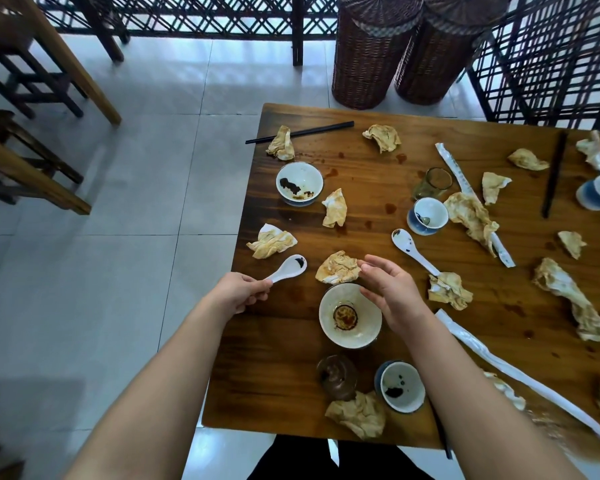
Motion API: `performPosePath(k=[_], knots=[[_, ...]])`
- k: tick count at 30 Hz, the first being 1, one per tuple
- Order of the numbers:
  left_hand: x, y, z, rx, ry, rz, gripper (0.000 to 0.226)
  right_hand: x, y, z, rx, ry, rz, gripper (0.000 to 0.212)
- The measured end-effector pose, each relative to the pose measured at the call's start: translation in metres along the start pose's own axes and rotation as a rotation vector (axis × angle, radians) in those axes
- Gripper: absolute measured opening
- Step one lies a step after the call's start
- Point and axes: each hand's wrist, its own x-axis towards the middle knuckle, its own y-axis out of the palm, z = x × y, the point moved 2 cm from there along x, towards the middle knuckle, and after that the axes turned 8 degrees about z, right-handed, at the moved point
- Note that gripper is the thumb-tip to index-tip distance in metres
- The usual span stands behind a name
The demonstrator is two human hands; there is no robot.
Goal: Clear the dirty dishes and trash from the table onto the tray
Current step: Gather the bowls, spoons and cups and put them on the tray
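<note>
While your left hand [238,292] pinches the white spoon [288,270] and your right hand [390,296] hovers with loose, empty fingers over the stained bowl [350,315], bowls, cups, crumpled napkins [338,268] and chopsticks [302,132] all lie uncleared on the worktop [361,174], with no tray in view.

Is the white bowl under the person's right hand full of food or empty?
Nearly empty. The bowl stands upright on the table, and only a dark patch of sauce shows at its bottom.
</note>
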Motion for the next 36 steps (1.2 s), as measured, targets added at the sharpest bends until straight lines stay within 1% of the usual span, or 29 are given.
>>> performPosePath(k=[9, 15, 18, 20, 23, 25, 29, 36], knots=[[-0.024, 0.015, -0.022, -0.043, 0.067, -0.001, 0.027, -0.007, -0.025, 0.000, 0.040, 0.002, -0.018, 0.033], [-0.040, 0.044, -0.041, -0.019, 0.153, -0.021, 0.027, -0.006, -0.053, 0.003, 0.038, -0.016, -0.034, 0.024], [-0.046, 0.065, -0.047, -0.033, 0.175, -0.009, 0.028, -0.004, -0.071, 0.006, 0.019, -0.013, -0.064, 0.024], [-0.048, 0.077, -0.049, -0.046, 0.184, -0.003, 0.029, 0.000, -0.083, 0.010, 0.005, -0.003, -0.114, 0.024], [-0.049, 0.093, -0.051, -0.044, 0.189, -0.012, 0.029, 0.007, -0.104, 0.020, -0.009, 0.007, -0.198, 0.024], [-0.049, 0.100, -0.053, -0.024, 0.192, -0.026, 0.029, 0.012, -0.115, 0.025, -0.010, 0.019, -0.223, 0.026], [-0.049, 0.113, -0.054, -0.014, 0.171, -0.058, 0.028, 0.021, -0.134, 0.029, -0.017, 0.038, -0.220, 0.029], [-0.056, 0.127, -0.052, -0.088, 0.138, -0.096, 0.031, 0.041, -0.139, 0.025, -0.131, 0.125, -0.179, 0.032]])
